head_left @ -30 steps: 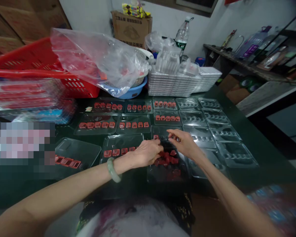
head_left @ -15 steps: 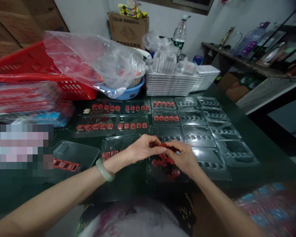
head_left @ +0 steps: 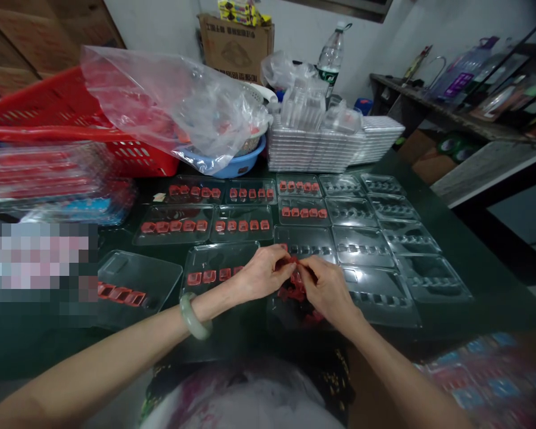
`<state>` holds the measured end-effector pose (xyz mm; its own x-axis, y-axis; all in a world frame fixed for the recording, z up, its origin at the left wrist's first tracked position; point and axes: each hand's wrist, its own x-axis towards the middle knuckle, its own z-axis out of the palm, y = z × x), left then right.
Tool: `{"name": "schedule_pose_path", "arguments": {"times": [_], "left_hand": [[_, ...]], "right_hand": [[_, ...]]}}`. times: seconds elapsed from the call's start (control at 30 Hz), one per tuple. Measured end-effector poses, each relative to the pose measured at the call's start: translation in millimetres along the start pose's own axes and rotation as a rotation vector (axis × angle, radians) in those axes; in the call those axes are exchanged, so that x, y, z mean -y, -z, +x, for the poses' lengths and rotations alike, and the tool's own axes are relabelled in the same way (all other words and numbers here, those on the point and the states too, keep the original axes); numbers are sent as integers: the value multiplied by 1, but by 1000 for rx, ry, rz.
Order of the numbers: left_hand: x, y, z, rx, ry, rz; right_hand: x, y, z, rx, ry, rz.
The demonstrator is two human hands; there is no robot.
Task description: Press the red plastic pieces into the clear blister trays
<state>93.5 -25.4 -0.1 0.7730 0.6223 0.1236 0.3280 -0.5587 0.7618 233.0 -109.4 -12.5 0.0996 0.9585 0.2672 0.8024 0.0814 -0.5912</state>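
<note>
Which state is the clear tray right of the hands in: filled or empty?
Empty. The clear tray beside the right hand shows only bare moulded slots, unlike the filled tray holding a row of red pieces.

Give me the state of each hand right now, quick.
Left hand: fingers pinched shut on small red pieces.
Right hand: fingers pinched shut on the same red pieces, over a clear tray.

small red pieces, heaped in clear tray
</note>
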Motion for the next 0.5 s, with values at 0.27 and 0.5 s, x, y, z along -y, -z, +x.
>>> {"name": "schedule_pose_path", "arguments": {"times": [0.27, 0.5], "left_hand": [[-9, 7, 0, 69, -32, -59], [-18, -1, 2, 13, 110, -69]], "right_hand": [[3, 4, -3, -9, -18, 153], [11, 1, -4, -42, -8, 92]]}}
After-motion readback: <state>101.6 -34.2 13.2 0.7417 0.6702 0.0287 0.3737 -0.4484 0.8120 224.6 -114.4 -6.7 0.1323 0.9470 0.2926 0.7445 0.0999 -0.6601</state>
